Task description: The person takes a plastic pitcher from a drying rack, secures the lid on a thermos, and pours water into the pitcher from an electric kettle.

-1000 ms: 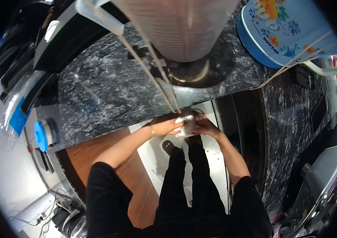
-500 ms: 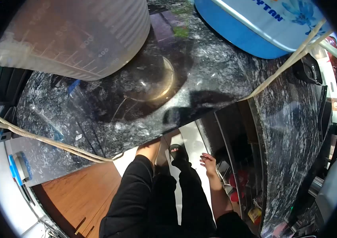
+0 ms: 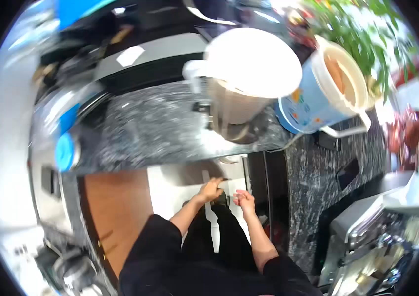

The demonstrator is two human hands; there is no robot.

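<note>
My left hand (image 3: 211, 190) hangs in front of my body below the counter edge, fingers stretched toward the right, with nothing visible in it. Close beside it is my right hand (image 3: 244, 199), its fingers loosely bent and apart, also holding nothing that I can see. Neither hand touches the counter. Above them on the dark speckled counter (image 3: 160, 123) stands a translucent pitcher (image 3: 241, 103) with a bright white top and a side handle. To its right, a light blue flowered pitcher (image 3: 308, 98) with a white handle appears tilted. The picture is partly blurred.
A brown wooden cabinet door (image 3: 118, 212) lies to the left, and dark cabinet fronts are on the right. A flat black device (image 3: 347, 173) rests on the right counter, near a metal dish rack (image 3: 367, 241). A green plant (image 3: 367, 39) stands at the back right.
My view has drawn back and up from the counter, so more of the kitchen shows. My left hand has come into view below the edge, near the right one. The cords at the left are out of view.
</note>
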